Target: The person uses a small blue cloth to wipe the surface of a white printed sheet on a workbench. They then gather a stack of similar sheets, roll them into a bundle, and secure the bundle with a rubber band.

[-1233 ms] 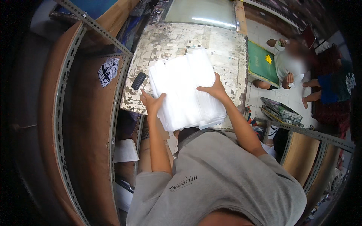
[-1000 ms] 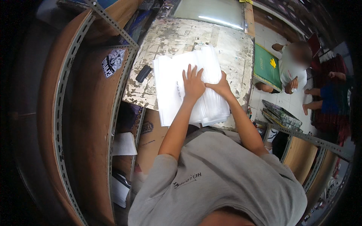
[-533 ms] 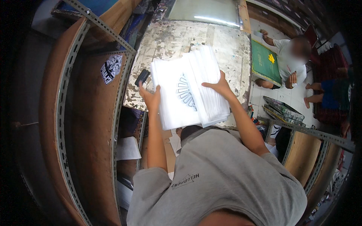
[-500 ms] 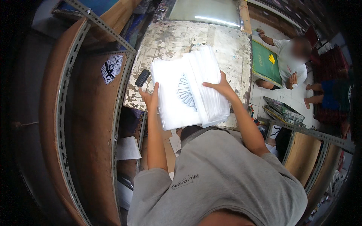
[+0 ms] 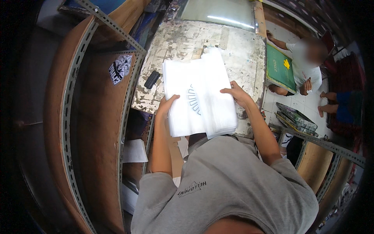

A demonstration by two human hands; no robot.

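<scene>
A thick stack of thin white sheets [image 5: 187, 121], perhaps plastic bags, spans both my hands over the near part of the worn table. Part of a blue-grey fan-shaped print shows on its top face, the rest covered by a white folded layer on the right half. My left hand [image 5: 166, 106] grips the stack's left edge, thumb on top and fingers hidden underneath. At the right edge my right hand [image 5: 238, 94] holds it too, its thumb lying over the top layer. A small black oblong object [image 5: 152, 79] lies on the table left of the stack.
The table top [image 5: 245, 50] has peeling white paint, with a glass panel [image 5: 218, 13] at its far end. Brown shelving [image 5: 93, 109] on perforated metal posts stands at my left. Far right, a seated person [image 5: 307, 66] has a green framed screen [image 5: 279, 66]; stacked frames [image 5: 296, 119] lean nearby.
My left thumb has come over onto the top of the stack. The folded layer has spread leftward and hides more of the print. My right hand keeps its hold.
</scene>
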